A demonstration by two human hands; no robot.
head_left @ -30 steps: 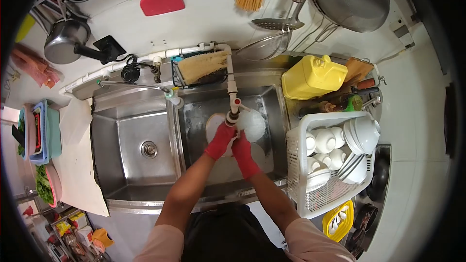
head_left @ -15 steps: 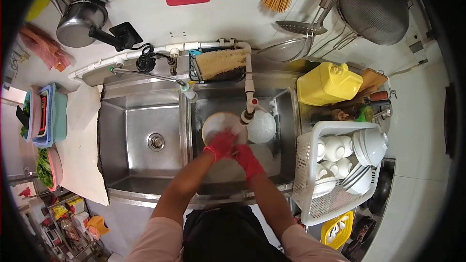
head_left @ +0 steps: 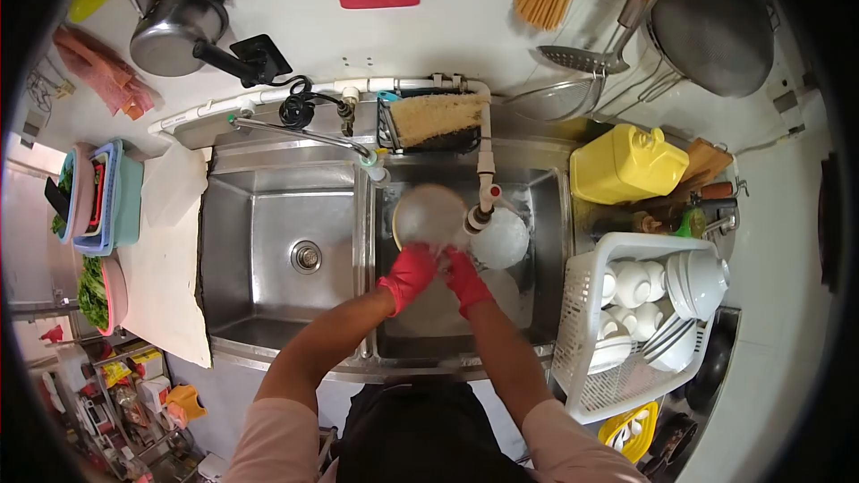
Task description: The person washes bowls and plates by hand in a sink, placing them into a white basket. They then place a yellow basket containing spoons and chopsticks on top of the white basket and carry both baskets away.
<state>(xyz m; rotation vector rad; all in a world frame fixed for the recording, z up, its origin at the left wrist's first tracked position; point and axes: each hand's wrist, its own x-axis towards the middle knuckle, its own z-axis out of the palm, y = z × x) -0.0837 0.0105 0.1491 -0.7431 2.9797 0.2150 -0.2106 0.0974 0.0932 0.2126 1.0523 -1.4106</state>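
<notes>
Plate (head_left: 428, 215) moved closer under tap (head_left: 480, 215), right basin of sink (head_left: 228, 259), toward back edge. Left hand (head_left: 407, 275): fingers clamped on lower rim. Right hand (head_left: 465, 279): fingers curled at rim, hold unclear. Judged best: firm wet grip, tilt for runoff, clear of bowl (head_left: 503, 240).

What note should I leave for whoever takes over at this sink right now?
Left hand: red glove, gripping the round plate at its lower edge, by the tap over the right basin.
Right hand: red glove, against the same edge; grip unclear.
Done: white bowls and cups sit in the white basket on the right.
Left: this plate, a foamy dish beside the tap, and what look like more pale dishes lower in the basin.
</notes>
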